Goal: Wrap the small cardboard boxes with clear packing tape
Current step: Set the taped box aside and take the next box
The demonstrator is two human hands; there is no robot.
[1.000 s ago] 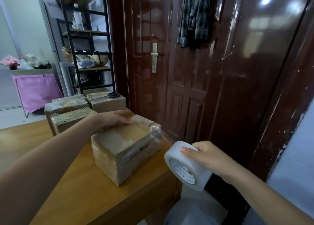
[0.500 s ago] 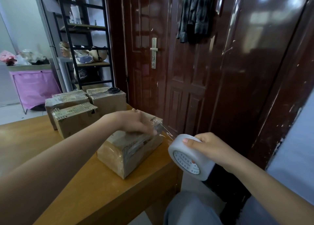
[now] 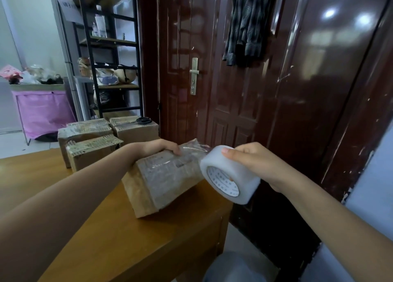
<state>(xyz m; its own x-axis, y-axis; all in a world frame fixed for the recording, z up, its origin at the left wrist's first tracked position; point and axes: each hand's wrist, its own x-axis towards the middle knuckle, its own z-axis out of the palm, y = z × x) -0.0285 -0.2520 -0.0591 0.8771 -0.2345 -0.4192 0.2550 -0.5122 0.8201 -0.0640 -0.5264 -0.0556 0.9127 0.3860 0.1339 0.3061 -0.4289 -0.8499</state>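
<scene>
The left hand point(image 3: 158, 148) grips the top far edge of a tilted cardboard box point(image 3: 163, 179) at the table point(image 3: 131, 239) corner. The right hand point(image 3: 251, 162) holds the tape roll point(image 3: 228, 174) touching the box's right end. Behind it stand stacked boxes point(image 3: 91, 142), one of them with scissors point(image 3: 143, 120) on top, well apart. A dark door point(image 3: 223, 103) stands just beyond, and a shelf point(image 3: 110, 47) rises further back.

both forearms were bare from the frame's edge to the wrist, with no sleeve, watch, band or ring showing. the left hand point(image 3: 158, 147) and the right hand point(image 3: 253, 162) wore no gloves. the right thumbnail was short and unpainted. at the lower edge, grey-blue cloth point(image 3: 234, 266) covered what appeared to be a knee.
</scene>
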